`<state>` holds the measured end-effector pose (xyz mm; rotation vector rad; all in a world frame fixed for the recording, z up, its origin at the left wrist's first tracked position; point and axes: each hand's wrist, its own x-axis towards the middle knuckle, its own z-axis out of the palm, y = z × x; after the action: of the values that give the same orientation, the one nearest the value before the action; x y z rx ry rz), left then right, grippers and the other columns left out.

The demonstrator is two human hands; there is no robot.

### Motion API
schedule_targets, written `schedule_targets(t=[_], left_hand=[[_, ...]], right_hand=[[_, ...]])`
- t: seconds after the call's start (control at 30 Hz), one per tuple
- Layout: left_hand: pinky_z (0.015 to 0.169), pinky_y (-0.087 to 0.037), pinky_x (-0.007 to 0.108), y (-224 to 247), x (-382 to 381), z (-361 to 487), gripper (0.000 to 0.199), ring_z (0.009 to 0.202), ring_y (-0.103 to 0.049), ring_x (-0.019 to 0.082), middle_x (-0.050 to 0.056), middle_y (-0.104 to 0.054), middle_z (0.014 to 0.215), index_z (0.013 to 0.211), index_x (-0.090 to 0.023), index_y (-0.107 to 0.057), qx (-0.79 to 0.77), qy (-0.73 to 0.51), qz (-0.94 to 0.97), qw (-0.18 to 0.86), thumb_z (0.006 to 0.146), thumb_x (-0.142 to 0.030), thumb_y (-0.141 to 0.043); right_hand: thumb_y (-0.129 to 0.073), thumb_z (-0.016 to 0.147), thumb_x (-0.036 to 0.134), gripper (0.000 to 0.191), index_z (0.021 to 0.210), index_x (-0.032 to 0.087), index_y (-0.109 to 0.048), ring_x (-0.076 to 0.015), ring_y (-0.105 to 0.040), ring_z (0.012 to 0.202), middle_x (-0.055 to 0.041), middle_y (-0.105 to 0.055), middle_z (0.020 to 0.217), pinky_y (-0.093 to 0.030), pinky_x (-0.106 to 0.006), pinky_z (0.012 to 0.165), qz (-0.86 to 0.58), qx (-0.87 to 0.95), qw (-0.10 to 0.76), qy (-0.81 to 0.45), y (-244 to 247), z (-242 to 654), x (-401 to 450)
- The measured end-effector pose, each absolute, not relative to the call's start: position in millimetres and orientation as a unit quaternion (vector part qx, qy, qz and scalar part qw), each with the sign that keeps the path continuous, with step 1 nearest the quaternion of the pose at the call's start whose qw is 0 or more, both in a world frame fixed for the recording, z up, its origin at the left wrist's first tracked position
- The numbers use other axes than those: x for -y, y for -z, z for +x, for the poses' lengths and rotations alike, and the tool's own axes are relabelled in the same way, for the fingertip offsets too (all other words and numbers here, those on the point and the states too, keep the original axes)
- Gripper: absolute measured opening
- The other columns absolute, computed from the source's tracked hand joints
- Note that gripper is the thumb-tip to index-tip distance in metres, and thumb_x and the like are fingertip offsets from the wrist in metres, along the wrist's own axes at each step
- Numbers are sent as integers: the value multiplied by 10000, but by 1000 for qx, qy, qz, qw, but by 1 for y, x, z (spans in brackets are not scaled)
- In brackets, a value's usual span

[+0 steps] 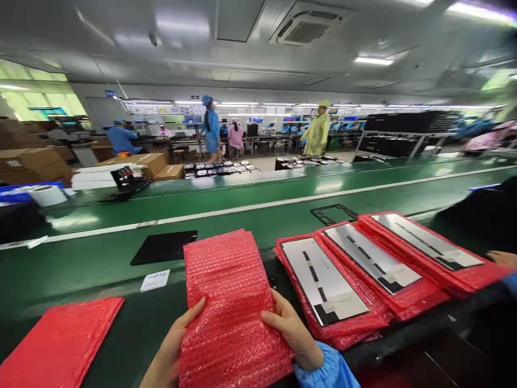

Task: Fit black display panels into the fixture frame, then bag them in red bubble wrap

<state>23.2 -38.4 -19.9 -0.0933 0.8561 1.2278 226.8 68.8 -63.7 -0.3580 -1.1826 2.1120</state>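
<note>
A stack of red bubble-wrap bags (pixel 232 302) is held upright before me, tilted slightly away. My left hand (pixel 172 345) grips its left edge, thumb on the front face. My right hand (pixel 293 328) clasps the opposite edge, its thumb also in front; the fingers behind are hidden. Just right of the stack lies a silver-backed screen panel (pixel 325 283) with a dark strip, on red bubble wrap. A second panel (pixel 371 257) and a third panel (pixel 426 241) rest likewise farther right. Another red bubble bag (pixel 60 342) lies flat at the left.
The green conveyor (pixel 258 215) runs across. On it are a black flat panel (pixel 163 248), a handwritten paper slip (pixel 155 281) and a thin black frame (pixel 333 214). A co-worker's hand (pixel 501 258) is at the right edge. Cardboard boxes (pixel 139 161) stand beyond.
</note>
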Motion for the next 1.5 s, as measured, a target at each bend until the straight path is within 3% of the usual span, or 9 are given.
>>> schedule_targets(t=[0.23,0.37,0.47,0.6,0.77,1.0,1.1,1.33,1.5], left_hand=[[639,-610,400,15,100,-31,313,832,-720,308,114,-744,865,1025,-144,-669,-500,-656,-22,566,814,-364,-596],[821,-585,393,-10,150,-59,365,1014,-676,271,87,-697,1141,1183,-181,-597,-654,-747,22,117,851,-326,-551],[1100,-362,465,-25,175,-70,430,1301,-465,303,114,-540,1385,1286,-168,-542,-760,-606,85,-219,881,-300,-488],[1128,-73,654,-12,179,-84,528,1448,-79,384,178,-306,1535,1380,-85,-460,-902,-238,176,-313,862,-184,-439],[999,-124,798,60,164,-119,567,1429,-51,441,124,-235,1573,1480,-160,-304,-980,-103,82,-148,913,-155,-289],[959,-66,825,108,162,-133,754,1417,-66,479,200,-209,1564,1467,-127,-327,-985,-143,79,-60,884,-604,-323],[1070,-84,717,93,147,-117,773,1443,-97,398,210,-224,1558,1489,-118,-255,-943,-250,200,-95,875,-566,-398],[1120,-296,463,45,92,-79,975,1459,-132,296,54,-126,1607,1507,-382,-102,-607,-536,502,305,752,-378,-720],[879,-500,400,30,69,-76,506,1121,-601,328,150,-640,1251,1241,-241,-638,-489,-486,547,476,763,-385,-717]], right_hand=[[-789,679,431,569,1178,238,-596,-302,-653,1044,-78,-709,1129,-494,-453,916,-262,435,334,-794,80,204,-77],[-796,672,421,687,1284,246,-539,-286,-690,964,-68,-729,1090,-540,-409,853,-330,418,329,-780,71,214,-84],[-827,615,430,807,1334,251,-508,-291,-703,930,-64,-734,1084,-567,-386,809,-386,408,331,-758,66,222,-87],[-831,598,433,833,1345,255,-510,-300,-707,921,-60,-737,1084,-589,-367,771,-419,426,317,-737,70,229,-95],[-846,569,431,834,1326,252,-543,-300,-693,969,-49,-738,1087,-589,-328,793,-419,464,329,-707,92,236,-109],[-823,621,444,924,1429,343,-387,-277,-672,1037,-24,-697,1189,-562,-362,862,-421,413,341,-732,78,241,-97],[-800,663,432,701,1309,304,-561,-265,-608,1150,-30,-625,1304,-504,-342,950,-402,403,320,-757,70,235,-88],[-741,744,327,470,1176,157,-663,-228,-663,1026,-124,-697,1141,-425,-350,995,-158,321,123,-926,73,205,-46],[-687,768,380,341,1011,141,-697,-77,-611,542,-34,-714,766,-479,-174,581,-108,334,-9,-936,78,202,-40]])
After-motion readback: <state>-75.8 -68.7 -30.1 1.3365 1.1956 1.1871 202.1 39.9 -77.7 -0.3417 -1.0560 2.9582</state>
